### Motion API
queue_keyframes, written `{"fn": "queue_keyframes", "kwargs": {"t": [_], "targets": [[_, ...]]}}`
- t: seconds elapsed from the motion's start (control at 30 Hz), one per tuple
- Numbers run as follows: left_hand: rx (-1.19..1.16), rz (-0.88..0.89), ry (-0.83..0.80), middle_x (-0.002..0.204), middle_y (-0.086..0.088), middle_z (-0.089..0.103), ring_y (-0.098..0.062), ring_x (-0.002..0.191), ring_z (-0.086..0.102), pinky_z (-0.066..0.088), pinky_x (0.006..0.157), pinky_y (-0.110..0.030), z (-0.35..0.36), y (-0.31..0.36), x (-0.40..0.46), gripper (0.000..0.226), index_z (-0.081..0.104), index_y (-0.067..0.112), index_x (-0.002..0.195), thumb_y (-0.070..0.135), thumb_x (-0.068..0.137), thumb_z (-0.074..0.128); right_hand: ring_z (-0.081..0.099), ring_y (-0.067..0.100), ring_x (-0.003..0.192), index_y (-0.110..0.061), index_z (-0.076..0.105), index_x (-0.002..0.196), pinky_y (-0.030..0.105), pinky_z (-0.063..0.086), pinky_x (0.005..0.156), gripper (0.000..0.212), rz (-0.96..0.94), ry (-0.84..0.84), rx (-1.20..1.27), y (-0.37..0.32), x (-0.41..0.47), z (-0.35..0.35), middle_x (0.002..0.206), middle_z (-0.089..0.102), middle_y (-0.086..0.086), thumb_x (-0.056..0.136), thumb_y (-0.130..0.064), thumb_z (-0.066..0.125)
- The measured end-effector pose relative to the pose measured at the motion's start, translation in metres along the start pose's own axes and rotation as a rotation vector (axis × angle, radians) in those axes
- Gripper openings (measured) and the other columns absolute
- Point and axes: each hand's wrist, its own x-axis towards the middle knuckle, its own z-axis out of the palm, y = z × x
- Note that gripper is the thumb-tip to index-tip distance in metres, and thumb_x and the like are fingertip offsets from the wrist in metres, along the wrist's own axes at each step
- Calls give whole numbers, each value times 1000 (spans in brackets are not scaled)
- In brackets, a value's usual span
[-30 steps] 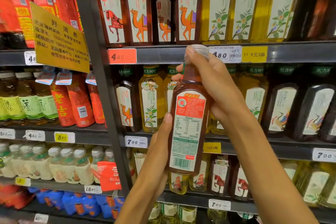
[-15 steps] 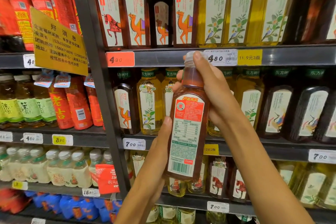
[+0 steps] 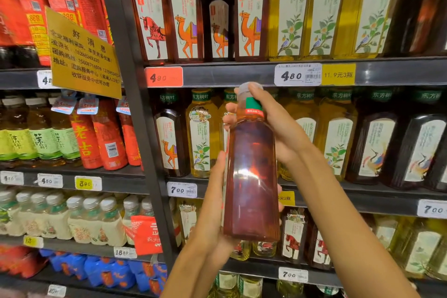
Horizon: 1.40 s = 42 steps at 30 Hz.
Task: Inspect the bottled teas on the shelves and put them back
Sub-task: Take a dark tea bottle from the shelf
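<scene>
I hold a reddish-brown tea bottle [image 3: 251, 176] upright in front of the shelves, its clear side toward me. My left hand [image 3: 215, 213] cups its lower left side and base, thumb up along the edge. My right hand [image 3: 273, 126] grips the neck and shoulder, fingers wrapped over the grey cap. Behind it stands a row of dark and yellow tea bottles [image 3: 200, 133] on the middle shelf [image 3: 362, 191].
The top shelf [image 3: 242, 75] carries camel-label and flower-label bottles [image 3: 249, 14]. A yellow notice sign [image 3: 82, 55] hangs at the left over a black upright post [image 3: 142, 143]. Red bottles [image 3: 106, 138] and multipacks [image 3: 72, 220] fill the left bay.
The bottle has turned in my hands, so its printed label now faces away and the clear side shows. It also sits slightly lower in view.
</scene>
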Motion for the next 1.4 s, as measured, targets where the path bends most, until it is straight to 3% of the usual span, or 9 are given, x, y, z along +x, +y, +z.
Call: {"fn": "queue_keyframes", "kwargs": {"t": [0.13,0.33,0.6,0.67,0.77,0.93,1.0,1.2,1.4], "targets": [[-92,-44,-120,97,-18,66,-27,78,67,57,68,-37,-1,1,7,76,49,2,132,65,90,40,62,18,64,-12,49,101,32,55,66,14,-63,-36,8,1,3,0,80,60,9,99,-26,49],[-232,-91,-323,111,-23,65,-33,100,65,48,91,-55,-11,3,13,77,55,2,129,61,80,61,64,18,61,-16,52,109,30,55,61,18,-188,-119,11,-2,1,2,78,62,6,95,-27,51],[-84,-93,-311,113,-10,70,-23,104,67,51,94,-39,-30,5,16,67,67,12,120,59,73,71,60,17,55,-10,49,113,29,52,58,46,-262,-471,188,1,2,6,71,58,6,78,-31,71],[-87,-127,-303,115,-15,67,-28,102,66,49,96,-43,-29,0,16,83,58,6,129,59,67,76,59,19,54,-6,51,110,28,51,57,45,-259,-508,261,0,1,7,67,57,7,76,-27,71],[-44,-160,-277,111,-21,63,-31,94,65,51,90,-45,-25,-5,17,100,42,-2,136,65,68,72,59,20,57,-3,53,106,28,51,58,49,-266,-438,274,0,-1,10,64,58,8,70,-29,74],[97,-26,-207,109,-15,70,-27,91,70,56,81,-39,-39,3,13,78,65,11,119,72,71,62,68,26,85,-10,53,115,32,56,76,36,-270,-170,-244,-6,-15,3,87,71,11,92,-37,45],[187,51,-102,112,-11,71,-27,99,69,57,80,-36,-37,5,10,77,69,23,113,77,59,67,71,23,86,-15,53,113,29,57,74,33,-224,-92,-342,-3,-18,5,89,73,7,89,-36,50],[327,83,-77,110,5,72,-13,104,68,56,79,-25,-25,2,6,68,71,44,99,83,43,69,67,21,67,-11,54,98,31,56,65,18,-272,-14,-260,2,-15,9,70,65,4,90,-27,58],[118,-49,-116,116,-13,69,-28,101,68,55,88,-42,-22,5,7,92,65,19,122,73,49,76,64,22,64,-14,56,97,31,53,65,19,-190,-121,-46,2,-13,8,68,59,4,85,-29,53]]}}
